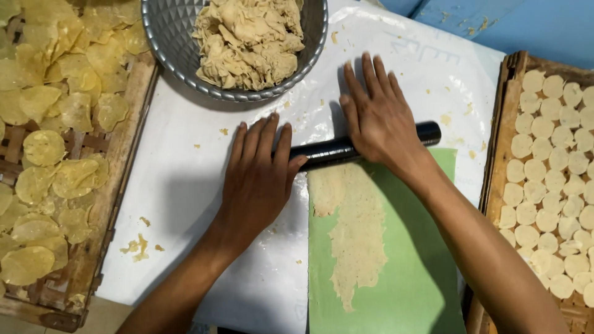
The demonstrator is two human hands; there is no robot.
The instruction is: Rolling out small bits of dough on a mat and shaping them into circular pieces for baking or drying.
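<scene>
A black rolling pin [334, 149] lies across the far end of a green mat [408, 272]. My left hand [258, 176] presses flat on the pin's left end, fingers spread. Flat on its right part rests my right hand [377, 117], and the pin's end pokes out beyond it. A thin, ragged strip of pale dough [356, 235] is spread lengthwise on the mat, just below the pin.
A grey metal bowl [170, 43] heaped with dough scraps sits at the top. A woven tray [127, 154] of yellow wafers is on the left, a wooden tray [498, 124] of small pale dough rounds on the right. White plastic sheeting [179, 185] covers the table, with crumbs.
</scene>
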